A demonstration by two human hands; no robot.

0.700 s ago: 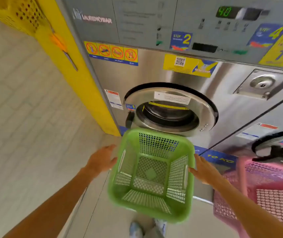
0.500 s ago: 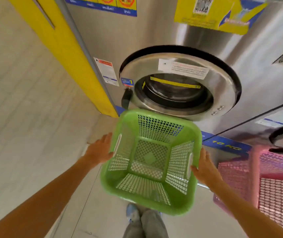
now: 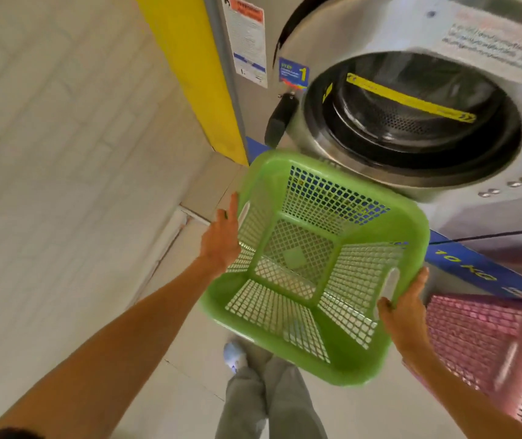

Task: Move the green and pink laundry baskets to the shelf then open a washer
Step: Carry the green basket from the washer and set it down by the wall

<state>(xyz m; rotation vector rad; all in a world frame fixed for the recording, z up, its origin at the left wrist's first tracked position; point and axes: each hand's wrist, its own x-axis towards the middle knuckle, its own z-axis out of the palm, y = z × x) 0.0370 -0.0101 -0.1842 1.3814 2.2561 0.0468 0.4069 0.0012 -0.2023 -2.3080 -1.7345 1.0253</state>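
The green basket is held in the air between both hands, in front of the washer and just below its round door. The basket is empty and tilted, so that its open top is turned toward the camera. The left hand is laid flat against the left wall of the basket, beside the handle slot, with the fingers stretched out and not curled around anything. The right hand is closed on the right rim, just under the other handle slot, and the thumb is seen over the edge.

The far rim of the green basket is very near to the lower edge of the steel door ring; whether they touch cannot be told. The washer door is shut, and a dark handle is seen at its left edge. A yellow panel stands to the left of the machine.

The pink basket is placed on the floor at the right, just beside the right forearm and blurred. To the left of the green basket, the tiled floor is open and wide. Below the basket, the person's legs and one shoe are seen.
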